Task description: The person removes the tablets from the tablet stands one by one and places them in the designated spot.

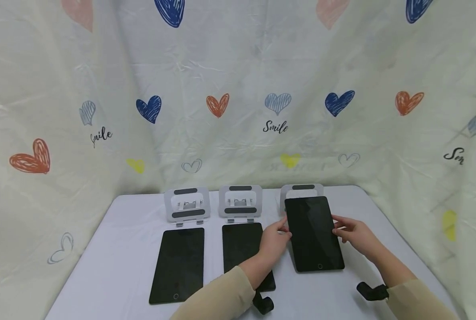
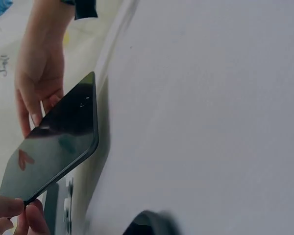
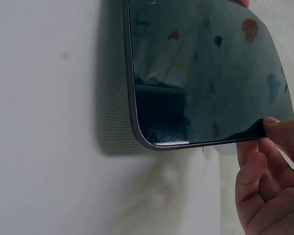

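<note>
A black tablet (image 1: pixel 315 235) is held up by both hands in front of the right-hand stand, its far edge raised and its screen facing up. My left hand (image 1: pixel 275 240) pinches its left edge, thumb on the screen side in the left wrist view. On the opposite edge, my right hand (image 1: pixel 354 233) pinches with thumb above and fingers beneath, as the right wrist view shows of the tablet (image 3: pixel 210 83). Behind the tablet, the grey stand (image 1: pixel 302 189) is partly covered by it. A shadow falls on the white table under the tablet's near end.
Two more black tablets lie on the white table (image 1: pixel 114 249): the left tablet (image 1: pixel 178 264) and the middle tablet (image 1: pixel 240 244), partly behind my left arm. Beyond them stand a left grey stand (image 1: pixel 187 204) and a middle stand (image 1: pixel 240 202). A heart-printed curtain (image 1: pixel 238 66) hangs behind.
</note>
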### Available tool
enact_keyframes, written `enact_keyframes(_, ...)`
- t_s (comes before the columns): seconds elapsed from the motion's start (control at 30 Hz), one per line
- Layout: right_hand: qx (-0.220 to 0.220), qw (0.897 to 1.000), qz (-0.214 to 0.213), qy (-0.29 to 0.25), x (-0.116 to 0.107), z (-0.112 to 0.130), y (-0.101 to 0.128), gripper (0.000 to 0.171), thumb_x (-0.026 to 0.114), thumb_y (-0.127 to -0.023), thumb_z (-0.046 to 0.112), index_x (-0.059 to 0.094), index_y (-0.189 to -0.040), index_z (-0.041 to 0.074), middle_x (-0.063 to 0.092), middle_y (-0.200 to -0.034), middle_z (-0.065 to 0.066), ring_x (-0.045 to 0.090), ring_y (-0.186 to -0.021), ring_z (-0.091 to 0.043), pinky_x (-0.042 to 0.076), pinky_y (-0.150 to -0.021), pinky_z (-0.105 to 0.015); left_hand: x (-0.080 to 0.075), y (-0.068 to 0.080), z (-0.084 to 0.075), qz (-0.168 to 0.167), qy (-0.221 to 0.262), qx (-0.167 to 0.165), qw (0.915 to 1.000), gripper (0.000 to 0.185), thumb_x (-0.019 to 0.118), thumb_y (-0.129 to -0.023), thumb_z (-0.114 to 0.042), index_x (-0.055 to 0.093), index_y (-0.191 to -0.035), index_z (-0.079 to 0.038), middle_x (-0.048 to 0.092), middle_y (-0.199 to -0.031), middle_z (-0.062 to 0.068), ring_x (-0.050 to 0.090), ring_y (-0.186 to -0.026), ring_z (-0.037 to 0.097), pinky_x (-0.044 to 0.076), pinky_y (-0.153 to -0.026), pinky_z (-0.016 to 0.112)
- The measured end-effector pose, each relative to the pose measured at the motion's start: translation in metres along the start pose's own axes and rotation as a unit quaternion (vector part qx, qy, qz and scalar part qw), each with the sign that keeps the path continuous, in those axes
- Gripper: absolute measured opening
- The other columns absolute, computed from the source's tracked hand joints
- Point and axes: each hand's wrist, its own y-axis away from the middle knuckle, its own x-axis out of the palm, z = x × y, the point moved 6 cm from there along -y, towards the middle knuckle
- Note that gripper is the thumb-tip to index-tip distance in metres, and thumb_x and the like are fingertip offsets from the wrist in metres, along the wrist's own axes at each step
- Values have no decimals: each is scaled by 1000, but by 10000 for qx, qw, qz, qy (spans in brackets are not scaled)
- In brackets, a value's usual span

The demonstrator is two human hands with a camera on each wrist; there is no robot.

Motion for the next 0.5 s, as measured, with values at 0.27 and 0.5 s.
enact_keyframes(0.27,217,9996,131,-77,2,-12,8,62,66,-96,17,40,-147,-6,61,-121,-22,59,-79,-23,49,-68,-36,10,14,3,382,-73,-135,9992,61,69,-89,0,53,-145,-17,61,-93,-8,53,-64,6,45,-60,22)
enact_keyframes(0.5,268,9991,279,-190,1,-17,14,63,66,-95,16,39,-146,-9,62,-118,-21,57,-78,-25,49,-69,-36,16,24,0,796,-313,-171,9962,71,69,-87,4,43,-151,-14,58,-97,-6,48,-60,8,44,-56,23)
